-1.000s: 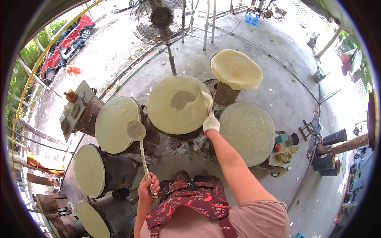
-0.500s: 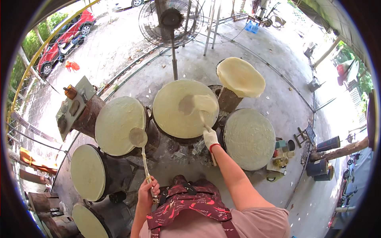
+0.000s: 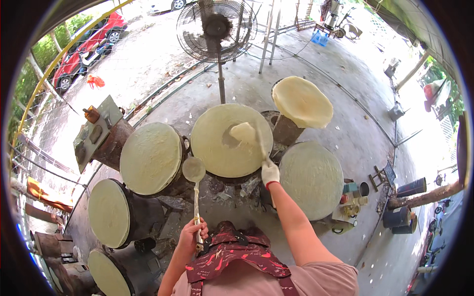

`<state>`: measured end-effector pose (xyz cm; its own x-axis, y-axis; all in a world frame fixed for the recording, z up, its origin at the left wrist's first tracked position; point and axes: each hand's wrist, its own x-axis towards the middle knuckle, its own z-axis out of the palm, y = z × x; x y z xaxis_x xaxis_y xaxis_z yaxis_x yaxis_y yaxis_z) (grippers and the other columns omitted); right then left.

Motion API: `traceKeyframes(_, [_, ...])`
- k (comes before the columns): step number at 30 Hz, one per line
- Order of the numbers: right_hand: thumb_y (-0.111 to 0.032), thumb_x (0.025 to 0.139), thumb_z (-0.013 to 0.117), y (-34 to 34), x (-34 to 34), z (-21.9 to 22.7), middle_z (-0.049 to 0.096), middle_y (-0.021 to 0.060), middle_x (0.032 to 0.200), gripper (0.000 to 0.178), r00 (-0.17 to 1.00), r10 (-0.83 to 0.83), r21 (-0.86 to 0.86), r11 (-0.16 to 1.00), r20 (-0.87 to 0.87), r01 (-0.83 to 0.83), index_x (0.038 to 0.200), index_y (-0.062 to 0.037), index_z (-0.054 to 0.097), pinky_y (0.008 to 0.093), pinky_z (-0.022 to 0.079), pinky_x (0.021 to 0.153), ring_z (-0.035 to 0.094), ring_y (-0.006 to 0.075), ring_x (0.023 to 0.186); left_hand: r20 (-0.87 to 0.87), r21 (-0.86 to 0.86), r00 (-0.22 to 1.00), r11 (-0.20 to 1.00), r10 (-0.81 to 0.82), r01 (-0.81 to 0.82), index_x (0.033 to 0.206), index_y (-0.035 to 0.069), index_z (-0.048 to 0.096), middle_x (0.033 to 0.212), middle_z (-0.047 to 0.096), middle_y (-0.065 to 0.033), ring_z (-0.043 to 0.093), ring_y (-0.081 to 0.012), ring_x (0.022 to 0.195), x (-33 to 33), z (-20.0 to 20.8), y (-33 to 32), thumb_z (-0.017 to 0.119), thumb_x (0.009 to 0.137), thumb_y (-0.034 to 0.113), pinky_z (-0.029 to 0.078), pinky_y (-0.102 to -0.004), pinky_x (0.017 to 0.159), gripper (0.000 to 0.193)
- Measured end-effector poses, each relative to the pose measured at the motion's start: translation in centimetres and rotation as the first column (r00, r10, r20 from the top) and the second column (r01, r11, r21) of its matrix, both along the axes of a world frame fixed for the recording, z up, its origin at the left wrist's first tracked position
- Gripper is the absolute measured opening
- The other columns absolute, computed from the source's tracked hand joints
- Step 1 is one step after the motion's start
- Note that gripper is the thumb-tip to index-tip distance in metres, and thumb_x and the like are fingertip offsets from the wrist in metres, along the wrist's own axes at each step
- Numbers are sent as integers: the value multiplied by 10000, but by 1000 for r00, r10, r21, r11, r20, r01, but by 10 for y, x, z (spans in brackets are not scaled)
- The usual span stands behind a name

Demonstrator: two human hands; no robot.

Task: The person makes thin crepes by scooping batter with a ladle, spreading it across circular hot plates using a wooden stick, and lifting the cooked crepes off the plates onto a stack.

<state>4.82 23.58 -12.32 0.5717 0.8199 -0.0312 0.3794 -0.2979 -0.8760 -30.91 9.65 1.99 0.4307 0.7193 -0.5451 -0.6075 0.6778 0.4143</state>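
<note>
My left hand (image 3: 193, 234) grips the long pale handle of a ladle (image 3: 193, 169), whose round bowl hovers near the lower left rim of the middle round griddle (image 3: 210, 150). Pale batter covers most of that griddle, with a bare greyish patch and a thicker blob of batter (image 3: 243, 132) at its centre. In a white glove with a red cuff, my right hand (image 3: 270, 172) holds a thin-handled spreader (image 3: 261, 143) over the griddle's right side. The spreader's head is blurred. Another batter-coated griddle (image 3: 311, 180) lies just right of that hand.
Coated griddles (image 3: 150, 158) on drum stoves curve round my left side. A large thin round pancake (image 3: 302, 102) rests on a stand at the far right. Beyond the middle griddle rises a standing fan (image 3: 217, 29). Small containers (image 3: 355, 197) cluster at right.
The ladle has swung right, from over the left griddle to beside the middle one. My right hand has moved slightly right and nearer, and the batter blob has changed shape.
</note>
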Motion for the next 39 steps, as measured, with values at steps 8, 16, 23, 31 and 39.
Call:
traceKeyframes(8, [-221, 859, 521, 57, 43, 44, 638, 244, 962, 341, 969, 230, -117, 969, 94, -219, 1147, -73, 628, 346, 484, 791, 654, 312, 908, 9, -66, 999, 997, 43, -43, 1021, 11, 468, 784, 491, -80, 468, -148, 592, 34, -4, -11, 497, 885, 16, 412, -280, 503, 139])
traceKeyframes(16, [-139, 879, 526, 38, 49, 26, 672, 87, 861, 325, 824, 530, -14, 839, -202, -544, 1158, 0, 617, 246, 449, 731, 566, 104, 770, -80, -171, 995, 982, 66, -79, 971, 35, 473, 717, 467, -56, 411, -105, 499, 42, -12, -13, 489, 907, 48, 366, -260, 425, 68])
traceKeyframes(23, [-219, 867, 550, 1, 39, 28, 697, 123, 895, 356, 794, 560, -104, 798, -238, -594, 1164, -35, 618, 291, 483, 676, 615, 164, 700, -479, -26, 872, 995, -99, 98, 871, 64, 426, 607, 417, -10, 378, -91, 413, 75, -4, 48, 530, 899, 128, 317, -253, 347, 125])
traceKeyframes(31, [-272, 921, 539, -94, -61, 24, 460, -27, 640, 363, 630, -31, -224, 947, -776, -230, 1274, -190, 570, 238, 312, 395, 361, 72, 430, -868, 125, 497, 962, -13, 244, 879, 53, 410, 611, 448, -42, 438, -132, 399, 139, -53, 83, 537, 865, 133, 365, -308, 348, 150])
traceKeyframes(39, [-228, 926, 526, -63, -15, 75, 458, -48, 622, 346, 559, -79, -113, 993, -825, -26, 1268, -235, 577, 222, 278, 367, 332, 49, 409, -126, 134, 991, 990, -36, 53, 940, 49, 469, 621, 395, 17, 365, -57, 444, 59, 45, 45, 505, 911, 100, 299, -219, 357, 69])
